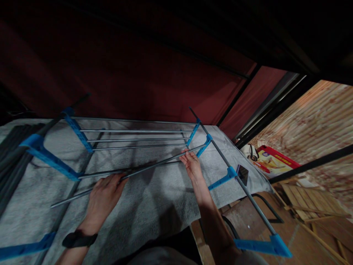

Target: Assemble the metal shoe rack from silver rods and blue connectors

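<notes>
A thin grey metal tube (pixel 154 165) lies slantwise across both my hands. My left hand (pixel 106 195), with a black band on its wrist, is closed over the tube's left part. Near its other end, my right hand (pixel 191 163) pinches the tube between thumb and fingers. That right end reaches a blue plastic bracket (pixel 205 143); whether it sits in the bracket is too small to tell. Another blue bracket (pixel 52 158) stands on the left, with a fixed crossbar (pixel 107 172) running from it. Several crossbars (pixel 138 140) join the farther bracket pair.
A grey cloth (pixel 154 206) covers the table. Dark tubes (pixel 16 158) are bundled at the left. More blue brackets (pixel 223 178) stick out along the right upright (pixel 256 208). A phone (pixel 242 174) lies near the right edge, with a red box (pixel 275 160) beyond. Slatted wood (pixel 311 202) stands on the floor.
</notes>
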Demonstrator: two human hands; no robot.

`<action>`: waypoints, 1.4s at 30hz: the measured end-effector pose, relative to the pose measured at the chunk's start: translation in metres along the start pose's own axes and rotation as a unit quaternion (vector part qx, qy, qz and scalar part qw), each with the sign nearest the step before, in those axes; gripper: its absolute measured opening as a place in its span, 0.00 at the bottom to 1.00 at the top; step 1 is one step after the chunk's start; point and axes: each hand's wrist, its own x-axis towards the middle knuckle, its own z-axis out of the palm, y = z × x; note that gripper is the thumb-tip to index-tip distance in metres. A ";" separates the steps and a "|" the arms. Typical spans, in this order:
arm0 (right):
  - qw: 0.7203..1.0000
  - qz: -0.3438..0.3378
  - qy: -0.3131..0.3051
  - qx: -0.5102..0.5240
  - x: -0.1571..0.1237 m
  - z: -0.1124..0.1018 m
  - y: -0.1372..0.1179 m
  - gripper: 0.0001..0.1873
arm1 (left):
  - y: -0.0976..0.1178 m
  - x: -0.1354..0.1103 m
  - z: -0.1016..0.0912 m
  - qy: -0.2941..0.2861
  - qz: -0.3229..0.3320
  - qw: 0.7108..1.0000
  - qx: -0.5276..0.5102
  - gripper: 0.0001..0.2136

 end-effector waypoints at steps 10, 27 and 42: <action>1.000 -0.004 0.013 -0.009 0.005 -0.006 0.004 0.09 | 0.003 0.006 0.003 0.000 0.020 1.000 0.018 0.18; 0.999 -0.031 -0.009 -0.009 0.013 0.005 -0.016 0.12 | 0.006 0.024 0.001 -0.009 -0.021 1.000 -0.016 0.19; 0.999 -0.021 -0.015 0.018 0.015 0.010 -0.024 0.11 | 0.005 0.057 -0.024 0.031 0.018 0.999 -0.003 0.15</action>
